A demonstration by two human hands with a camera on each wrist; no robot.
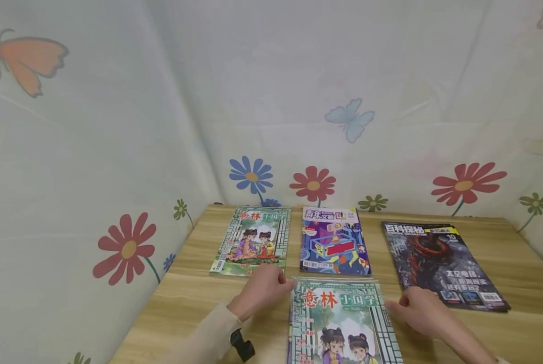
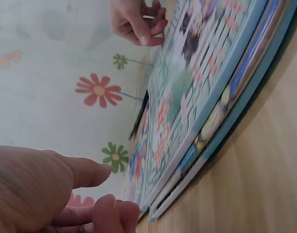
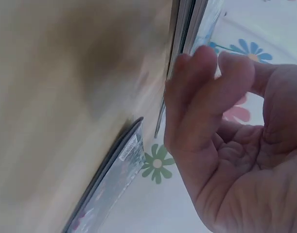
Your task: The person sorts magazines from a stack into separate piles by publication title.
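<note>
1. Magazines [image 2: 206, 107] lie stacked at the near middle of the wood-grain table [image 1: 162, 308], topped by a green-bordered Yilin Xiao Guoxue issue [image 1: 344, 323]; the pile's near end runs out of the head view.
2. Long axis of the pile runs near to far, so its long edges face left and right, one toward each hand. Along the left edge, lower layers jut slightly past the top one.
3. The left hand [image 1: 263, 288] sits at the far left corner, fingertips just beside it; I can't tell whether they touch.
4. The right hand [image 1: 421, 311] is beside the right edge, a little nearer than the far right corner; contact is unclear too.
5. Both hands are apart with the pile between them, fingers loosely bent, gripping nothing I can see. Neither is plainly closer.
6. Beyond lie a matching Yilin copy [image 1: 255, 241] far left, a purple Qingnian magazine [image 1: 335, 241] far middle, and a dark Baike Tanmi magazine [image 1: 444, 265] right, just past the right hand.
</note>
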